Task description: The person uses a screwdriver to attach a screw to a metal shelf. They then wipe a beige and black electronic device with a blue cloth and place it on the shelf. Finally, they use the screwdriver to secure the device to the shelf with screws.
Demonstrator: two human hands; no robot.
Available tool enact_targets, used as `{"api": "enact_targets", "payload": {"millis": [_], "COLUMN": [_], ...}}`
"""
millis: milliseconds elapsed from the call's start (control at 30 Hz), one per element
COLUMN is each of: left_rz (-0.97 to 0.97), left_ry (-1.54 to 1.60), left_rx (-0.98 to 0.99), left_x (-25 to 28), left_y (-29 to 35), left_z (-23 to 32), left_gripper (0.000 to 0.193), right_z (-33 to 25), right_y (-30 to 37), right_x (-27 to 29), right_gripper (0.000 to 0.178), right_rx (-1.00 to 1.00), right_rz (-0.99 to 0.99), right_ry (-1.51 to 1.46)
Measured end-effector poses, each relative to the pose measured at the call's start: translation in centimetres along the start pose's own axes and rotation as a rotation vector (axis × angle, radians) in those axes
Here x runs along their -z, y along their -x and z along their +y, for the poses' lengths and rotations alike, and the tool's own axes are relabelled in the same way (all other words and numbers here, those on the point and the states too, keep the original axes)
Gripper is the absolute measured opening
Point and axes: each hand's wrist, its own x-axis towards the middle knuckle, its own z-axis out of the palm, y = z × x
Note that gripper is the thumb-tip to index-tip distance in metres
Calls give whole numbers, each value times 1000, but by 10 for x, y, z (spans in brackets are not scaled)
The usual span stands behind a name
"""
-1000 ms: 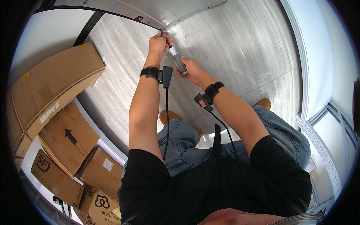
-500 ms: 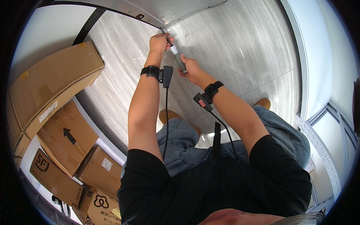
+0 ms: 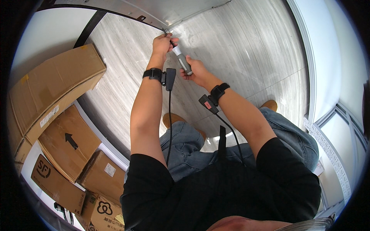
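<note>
Gripping a grey-handled screwdriver [image 3: 182,61]: right hand [image 3: 194,71] wrapped shut around the handle; left hand [image 3: 162,43] pinched closed at the shaft near the tip, which meets a metal rail [image 3: 127,13] above the floor [image 3: 246,50]. Tip and fastener hidden by fingers. Wristbands [image 3: 154,74] cabled. Boxes [image 3: 50,88] at left, partly cut off.

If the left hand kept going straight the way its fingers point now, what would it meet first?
Probably the metal edge strip of the pale panel, right beyond the left hand, which pinches the tip of the grey-handled screwdriver there. Depth is hard to judge.
</note>
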Motion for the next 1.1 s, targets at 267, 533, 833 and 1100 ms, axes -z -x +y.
{"api": "enact_targets", "payload": {"millis": [267, 533, 833, 1100], "left_rz": [100, -12, 2, -56], "left_ry": [-167, 41, 184, 412], "left_rx": [-45, 1, 85, 166], "left_x": [-4, 3, 1, 9], "left_y": [-2, -3, -7, -33], "left_z": [0, -2, 0, 5], "left_gripper": [17, 21, 24, 30], "right_z": [-1, 3, 0, -12], "right_y": [-1, -6, -2, 12], "right_x": [-3, 4, -2, 0], "right_gripper": [41, 39, 33, 37], "right_rx": [102, 30, 123, 47], "right_rz": [-31, -18, -15, -27], "right_ry": [130, 26, 109, 205]}}
